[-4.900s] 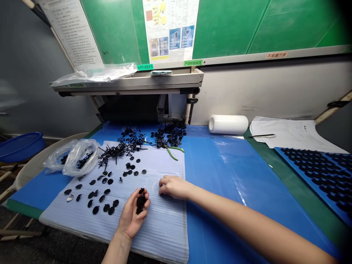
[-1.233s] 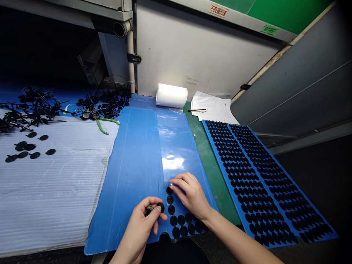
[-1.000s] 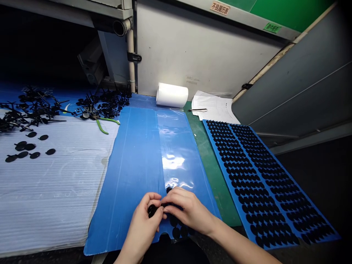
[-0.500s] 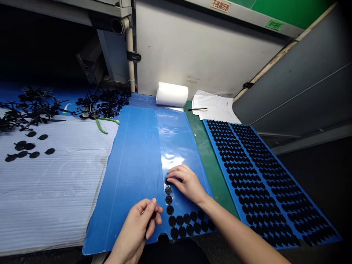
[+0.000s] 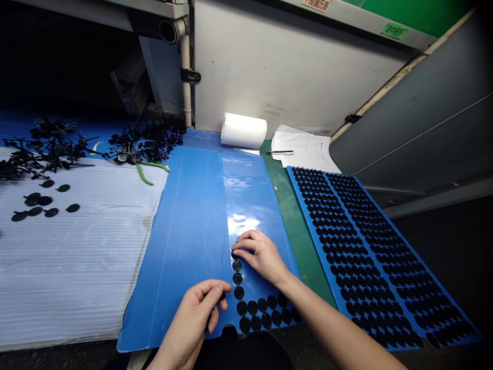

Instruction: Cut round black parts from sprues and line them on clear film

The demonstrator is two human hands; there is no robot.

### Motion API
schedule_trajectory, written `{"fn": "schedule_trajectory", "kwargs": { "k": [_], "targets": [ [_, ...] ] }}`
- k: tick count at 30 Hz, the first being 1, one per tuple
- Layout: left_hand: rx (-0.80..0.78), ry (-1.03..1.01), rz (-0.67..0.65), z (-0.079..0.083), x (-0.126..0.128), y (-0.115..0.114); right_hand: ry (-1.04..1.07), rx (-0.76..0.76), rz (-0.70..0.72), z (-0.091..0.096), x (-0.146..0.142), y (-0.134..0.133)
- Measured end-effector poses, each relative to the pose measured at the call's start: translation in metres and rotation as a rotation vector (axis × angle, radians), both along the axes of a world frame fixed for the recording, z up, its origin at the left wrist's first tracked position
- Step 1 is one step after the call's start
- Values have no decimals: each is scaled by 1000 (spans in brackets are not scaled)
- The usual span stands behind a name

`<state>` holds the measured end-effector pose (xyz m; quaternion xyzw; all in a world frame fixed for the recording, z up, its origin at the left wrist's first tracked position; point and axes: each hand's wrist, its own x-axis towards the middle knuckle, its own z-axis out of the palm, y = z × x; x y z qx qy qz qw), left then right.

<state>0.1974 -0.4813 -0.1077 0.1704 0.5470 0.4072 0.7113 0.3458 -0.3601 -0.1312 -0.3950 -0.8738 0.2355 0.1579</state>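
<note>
Along the near end of the blue corrugated board (image 5: pixel 181 241), our hands work at rows of black discs (image 5: pixel 252 308).
Our left hand (image 5: pixel 190 314) pinches a small black disc (image 5: pixel 222 296) narrowly between thumb and fingers (it's mostly hidden), while our right hand (image 5: pixel 260 257) lies open, its fingertips (image 5: pixel 246 238) on the clear film (image 5: pixel 246 205) just beside the top disc (image 5: pixel 234 255) of a column. Uneven pressure could wrinkle the film or nudge discs out of line, and a slipping pinch could drop the held one.
</note>
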Motion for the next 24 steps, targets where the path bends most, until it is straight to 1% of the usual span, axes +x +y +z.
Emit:
{"fn": "schedule_trajectory", "kwargs": {
  "k": [5, 7, 9, 11, 13, 15, 16, 18, 20, 21, 22, 24],
  "targets": [
    [20, 99, -22, 0, 2, 1, -20, 25, 6, 0, -1, -2],
    [31, 164, -3, 0, 4, 3, -10, 51, -15, 3, -1, -4],
    [26, 233, 24, 0, 5, 6, 50, 52, -49, 8, -1, -9],
    [34, 299, 37, 0, 5, 7, 141, -35, -33, 15, -1, -16],
    [81, 346, 17, 0, 4, 8, 193, -183, 45, 22, -3, -24],
    [155, 405, -13, -1, 4, 9, 190, -302, 125, 26, -5, -31],
    [186, 441, -30, -1, 4, 9, 181, -334, 152, 27, -5, -34],
    [228, 501, -59, -1, 6, 9, 169, -350, 200, 27, -6, -37],
    [221, 516, -44, -1, 10, 9, 150, -316, 247, 26, -6, -35],
    [197, 494, -22, -1, 11, 9, 135, -271, 248, 25, -5, -31],
    [163, 453, 7, -1, 13, 8, 116, -204, 226, 24, -4, -26],
    [95, 313, 71, 0, 14, 8, 76, -48, 136, 21, -3, -12]
  ]
}}
